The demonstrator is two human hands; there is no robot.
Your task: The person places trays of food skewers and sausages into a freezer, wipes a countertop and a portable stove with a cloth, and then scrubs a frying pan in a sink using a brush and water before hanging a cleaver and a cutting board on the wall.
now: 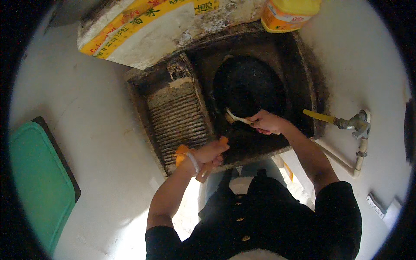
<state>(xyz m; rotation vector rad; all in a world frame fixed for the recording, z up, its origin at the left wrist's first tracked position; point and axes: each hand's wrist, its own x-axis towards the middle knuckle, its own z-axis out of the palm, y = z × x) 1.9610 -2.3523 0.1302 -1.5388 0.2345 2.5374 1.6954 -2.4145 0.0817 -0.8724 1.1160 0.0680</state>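
Observation:
My right hand (268,122) is closed around the handle of a pale scrub brush (239,119), whose head is just off the lower left rim of a round black basin or pan (250,87). The basin lies in the dark, stained sink (243,143). My left hand (213,154) is closed over the sink's front, near the ribbed washboard (178,120). An orange end shows at its fingertips and a brownish, handle-like piece below it; whether these are one object I cannot tell. An orange cloth-like thing (182,155) lies by the left wrist.
A metal tap (356,125) with a yellow hose (317,116) juts from the right wall above a pipe (359,157). A yellow jug (289,16) and a printed white block or box (152,42) stand behind the sink. A green board or lid (42,182) is at the left.

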